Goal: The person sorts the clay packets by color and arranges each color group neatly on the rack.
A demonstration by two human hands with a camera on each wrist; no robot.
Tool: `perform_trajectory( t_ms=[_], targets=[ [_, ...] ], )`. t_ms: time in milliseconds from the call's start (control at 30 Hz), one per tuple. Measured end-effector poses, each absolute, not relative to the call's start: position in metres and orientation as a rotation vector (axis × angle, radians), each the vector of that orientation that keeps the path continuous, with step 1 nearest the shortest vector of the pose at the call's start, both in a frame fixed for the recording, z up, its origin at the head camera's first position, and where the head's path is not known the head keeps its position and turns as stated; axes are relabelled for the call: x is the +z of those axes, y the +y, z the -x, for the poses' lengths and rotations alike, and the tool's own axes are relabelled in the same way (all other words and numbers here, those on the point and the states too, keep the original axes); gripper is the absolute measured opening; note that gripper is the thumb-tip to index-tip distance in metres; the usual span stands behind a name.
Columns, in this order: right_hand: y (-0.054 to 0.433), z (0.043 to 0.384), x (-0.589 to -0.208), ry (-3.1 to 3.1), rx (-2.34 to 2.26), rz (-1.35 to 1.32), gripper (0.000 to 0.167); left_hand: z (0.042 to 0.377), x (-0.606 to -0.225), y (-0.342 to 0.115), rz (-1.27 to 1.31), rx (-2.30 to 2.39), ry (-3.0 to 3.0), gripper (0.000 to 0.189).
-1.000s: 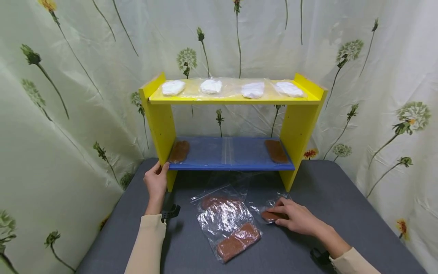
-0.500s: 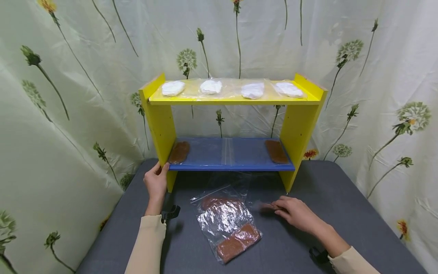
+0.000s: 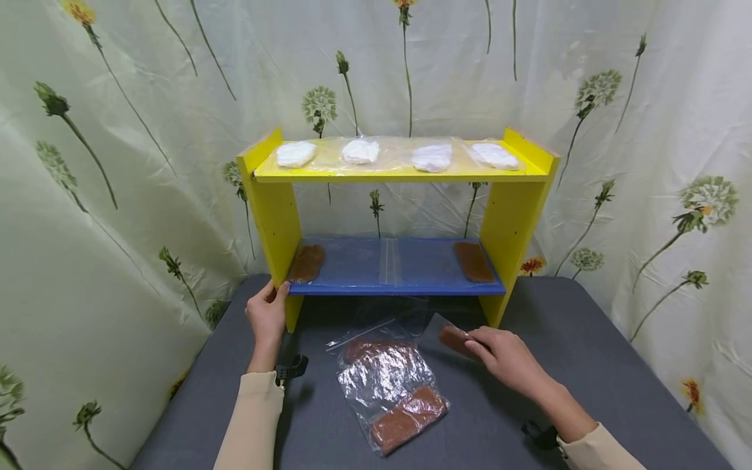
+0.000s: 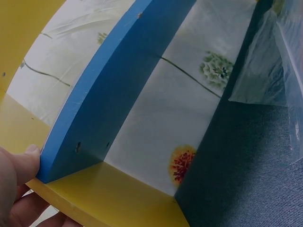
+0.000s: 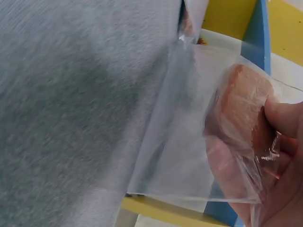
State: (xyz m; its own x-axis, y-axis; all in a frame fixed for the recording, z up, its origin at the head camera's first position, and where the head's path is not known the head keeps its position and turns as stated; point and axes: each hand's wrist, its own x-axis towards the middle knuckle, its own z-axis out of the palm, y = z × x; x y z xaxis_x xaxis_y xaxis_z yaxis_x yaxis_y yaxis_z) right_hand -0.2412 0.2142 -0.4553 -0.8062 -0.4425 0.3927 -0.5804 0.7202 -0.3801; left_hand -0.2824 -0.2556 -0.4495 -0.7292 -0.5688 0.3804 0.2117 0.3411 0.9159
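My right fingers [image 3: 486, 335] pinch a bagged brown slab [image 3: 454, 338], long axis pointing leftward out of them; blue shelf [image 3: 399, 290] sits ahead-left, left fingers [image 3: 283, 291] gripping yellow side panel [image 3: 276, 219].

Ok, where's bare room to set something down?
Bare table lies right of the yellow shelf unit, beyond the right hand, and between the left sleeve and the bagged brown slabs. Those slabs crowd mid-table; white packets crowd the top shelf.
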Motion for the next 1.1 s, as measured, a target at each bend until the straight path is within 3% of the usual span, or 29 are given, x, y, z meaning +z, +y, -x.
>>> perform_trajectory(
  t_ms=[733,1100],
  targets=[
    [0.213,0.229,-0.397,-2.417,0.755,-0.731,0.017,0.279,-0.457,-0.252,-0.326,-1.46,-1.92,0.043],
    [0.194,0.228,-0.356,-2.284,1.065,-0.781,0.021,0.282,-0.449,-0.256,-0.307,-1.446,-1.919,0.043]
  ],
)
